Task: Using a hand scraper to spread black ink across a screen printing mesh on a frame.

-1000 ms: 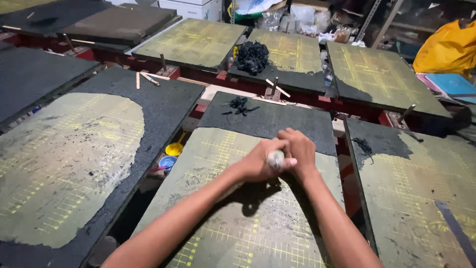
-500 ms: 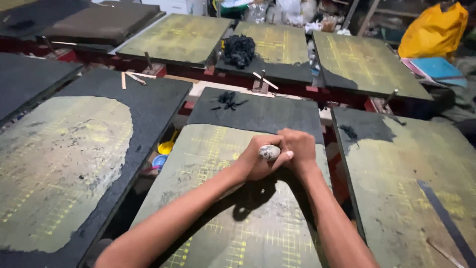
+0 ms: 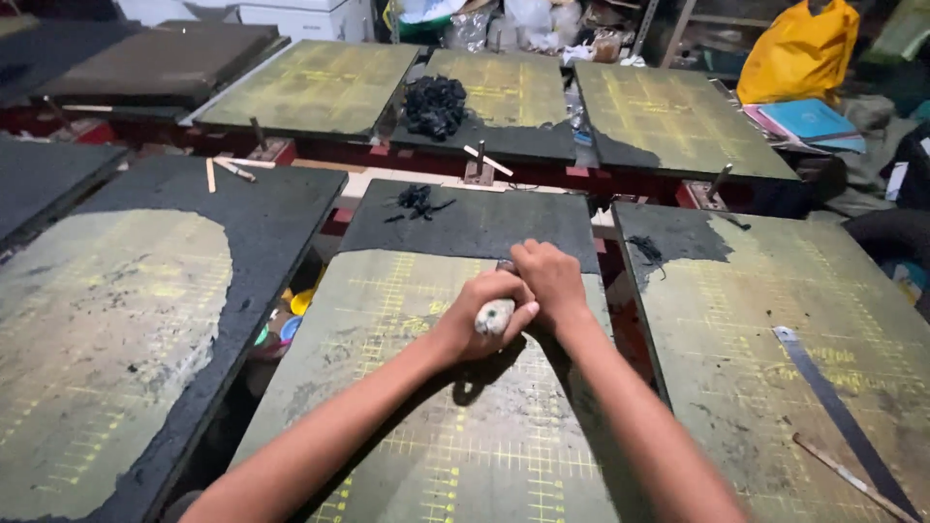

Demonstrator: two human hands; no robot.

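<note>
Scraper handle (image 3: 496,316), pale and rounded, is gripped by both hands, left hand (image 3: 475,324) fingers (image 3: 504,287) wrapped shut around it and right hand (image 3: 550,281) clamped over, its hidden blade pressed just beyond the fingers where black coating (image 3: 465,221) meets the bench's bared green board (image 3: 407,387), apparently for leverage.

1. Both your forearms come up from the bottom edge and angle in so they meet near the middle.
2. Your left hand (image 3: 480,324) is curled into a tight fist, knuckles up.
3. Your right hand (image 3: 550,281) sits just beyond it, fingers wrapped down, touching the left.
4. Both wrists look pretty straight, arms bare.
</note>
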